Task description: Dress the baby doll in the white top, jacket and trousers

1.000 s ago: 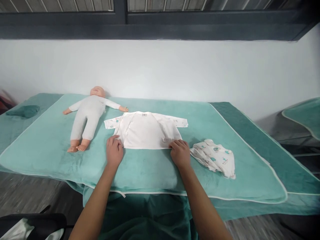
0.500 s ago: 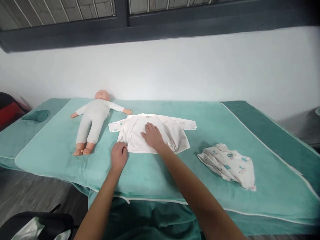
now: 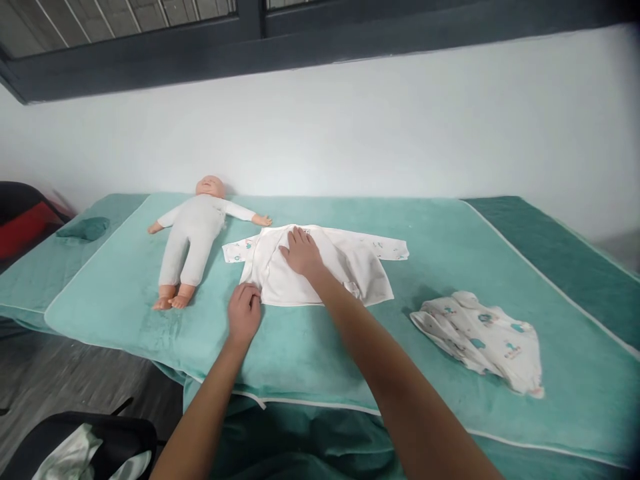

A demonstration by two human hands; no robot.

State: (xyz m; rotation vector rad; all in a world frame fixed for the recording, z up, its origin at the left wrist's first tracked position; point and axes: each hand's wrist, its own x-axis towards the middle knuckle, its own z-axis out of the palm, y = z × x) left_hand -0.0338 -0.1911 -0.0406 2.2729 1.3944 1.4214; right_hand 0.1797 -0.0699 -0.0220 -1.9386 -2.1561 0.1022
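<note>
A white baby shirt lies spread on the green bed cover, its inner side up and its two printed sleeves stretched out to the sides. My right hand rests flat on the upper middle of the shirt, fingers extended. At the shirt's lower left corner, my left hand is closed with its fingers curled over the hem. To the left, a baby doll in a white bodysuit lies on its back, arms out, one hand near the shirt's left sleeve.
A crumpled printed baby garment lies to the right. The green bed cover reaches back to a white wall below a dark window frame. A black chair with cloth on it stands at the lower left.
My right hand has slid up the shirt towards its neckline. My left hand stays at the lower left corner. The view has shifted slightly.
</note>
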